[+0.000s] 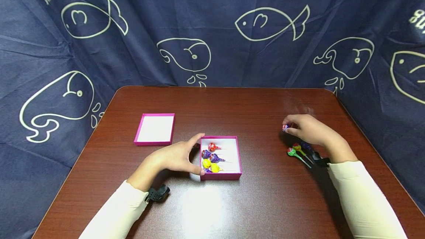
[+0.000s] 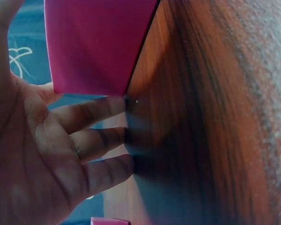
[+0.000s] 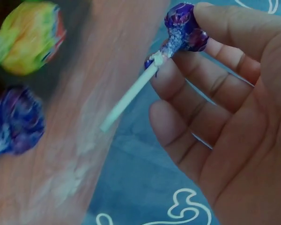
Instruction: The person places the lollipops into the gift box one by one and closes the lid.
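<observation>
My left hand [image 1: 176, 156] spans the left side of an open pink box [image 1: 234, 176], its thumb at the near corner and its index finger at the far one. In the left wrist view the other fingers [image 2: 103, 140] reach down to the tabletop beside the pink wall. Inside lie a red lollipop [image 1: 212, 146], purple ones [image 1: 216, 158] and yellow ones [image 1: 215, 168]. My right hand [image 1: 310, 130] pinches a purple-wrapped lollipop [image 3: 180, 30] by its head above the table; its white stick points down and away. Below that hand lie green [image 1: 291, 152], yellow [image 1: 297, 146] and purple [image 3: 18, 122] lollipops.
The shallow pink lid [image 1: 156, 130], white inside, lies to the left of the box. A brown wooden table [image 1: 265, 202] carries everything. Behind it hangs a dark blue curtain [image 1: 219, 17] with white fish drawings.
</observation>
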`<state>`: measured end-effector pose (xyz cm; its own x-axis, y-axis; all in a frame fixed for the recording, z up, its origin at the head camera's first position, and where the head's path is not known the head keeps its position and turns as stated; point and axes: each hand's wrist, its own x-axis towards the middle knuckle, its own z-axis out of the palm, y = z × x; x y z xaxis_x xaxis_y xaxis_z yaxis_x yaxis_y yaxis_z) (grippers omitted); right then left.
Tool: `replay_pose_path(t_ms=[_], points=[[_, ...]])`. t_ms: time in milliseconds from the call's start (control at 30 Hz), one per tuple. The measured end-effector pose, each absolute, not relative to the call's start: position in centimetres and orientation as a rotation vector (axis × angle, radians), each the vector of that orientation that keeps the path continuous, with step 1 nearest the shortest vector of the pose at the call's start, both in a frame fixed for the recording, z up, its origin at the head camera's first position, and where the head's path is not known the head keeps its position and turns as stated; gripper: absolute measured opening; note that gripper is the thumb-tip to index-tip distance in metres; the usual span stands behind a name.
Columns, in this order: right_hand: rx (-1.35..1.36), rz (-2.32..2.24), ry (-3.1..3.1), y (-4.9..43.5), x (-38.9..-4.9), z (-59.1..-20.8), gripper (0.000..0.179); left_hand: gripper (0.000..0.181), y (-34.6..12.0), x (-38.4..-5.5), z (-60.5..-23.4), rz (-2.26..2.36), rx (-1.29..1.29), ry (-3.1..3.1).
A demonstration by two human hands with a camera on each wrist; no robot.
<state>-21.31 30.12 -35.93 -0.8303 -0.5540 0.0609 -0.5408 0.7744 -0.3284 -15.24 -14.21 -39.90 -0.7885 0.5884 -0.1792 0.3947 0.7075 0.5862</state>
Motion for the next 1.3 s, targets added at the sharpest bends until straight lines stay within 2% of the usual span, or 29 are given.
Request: replay_pose_path(t_ms=[733,1300], points=[[-1.135,-0.600,2.911,25.9,-20.9,-34.7,0.009,0.121,-14.2,-15.3,-39.9,0.756,0.762,2.548],[-1.359,-0.594,2.812,20.0,-19.9,-33.1,0.010,0.121,-14.2,-15.4,-39.8,0.762,0.741,2.542]])
